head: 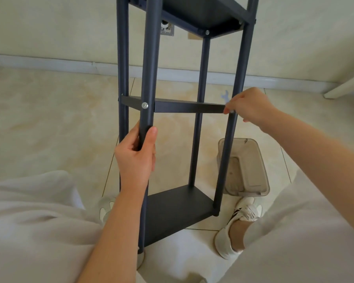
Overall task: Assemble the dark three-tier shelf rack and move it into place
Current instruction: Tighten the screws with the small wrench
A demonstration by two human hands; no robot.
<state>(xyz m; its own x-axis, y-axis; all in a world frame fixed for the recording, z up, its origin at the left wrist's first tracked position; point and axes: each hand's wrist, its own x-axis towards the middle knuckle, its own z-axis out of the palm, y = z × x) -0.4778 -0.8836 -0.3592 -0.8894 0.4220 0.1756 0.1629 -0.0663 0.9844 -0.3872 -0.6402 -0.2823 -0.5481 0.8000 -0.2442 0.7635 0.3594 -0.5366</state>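
The dark three-tier shelf rack [184,108] stands upright on the tiled floor between my feet, with its top shelf [202,15] near the upper edge, middle shelf at mid height and bottom shelf [178,209] near the floor. My left hand [136,156] grips the near left post [148,78] just below a silver screw [144,105]. My right hand [248,108] pinches something small and silvery at the joint of the middle shelf and the near right post [227,150]; the fingers hide what it is.
A clear plastic bin [245,166] sits on the floor right of the rack. A small wrench [225,96] lies on the tiles behind my right hand. My shoes [239,223] flank the rack. A wall with a baseboard [49,62] runs behind, and a white furniture edge [347,84] is far right.
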